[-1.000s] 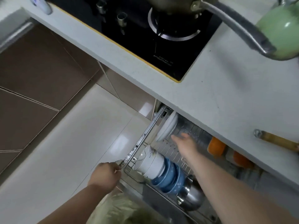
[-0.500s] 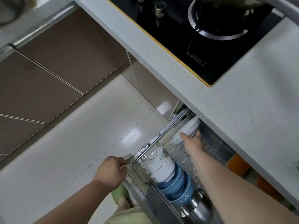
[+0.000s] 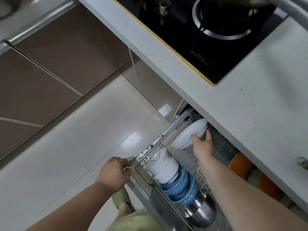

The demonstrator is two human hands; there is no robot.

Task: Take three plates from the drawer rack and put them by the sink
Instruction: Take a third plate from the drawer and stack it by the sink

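Observation:
White plates (image 3: 186, 135) stand on edge at the far end of the pulled-out wire drawer rack (image 3: 166, 132), partly under the counter. My right hand (image 3: 202, 145) reaches into the rack, fingers wrapped around the plates' near rim. My left hand (image 3: 115, 174) is closed on the front corner of the drawer. How many plates are in the stack cannot be told.
White bowls (image 3: 162, 165), blue bowls (image 3: 180, 187) and a steel pot (image 3: 200, 212) lie in the rack's near part. The grey counter (image 3: 233, 105) overhangs the drawer, with a black hob (image 3: 200, 35) on it. Orange items (image 3: 240, 162) sit deeper inside. A green slipper (image 3: 120, 197) rests on the floor.
My right hand went from hovering over the rack to gripping the rim of the plates. The view swung left and down. My left hand stayed on the drawer front.

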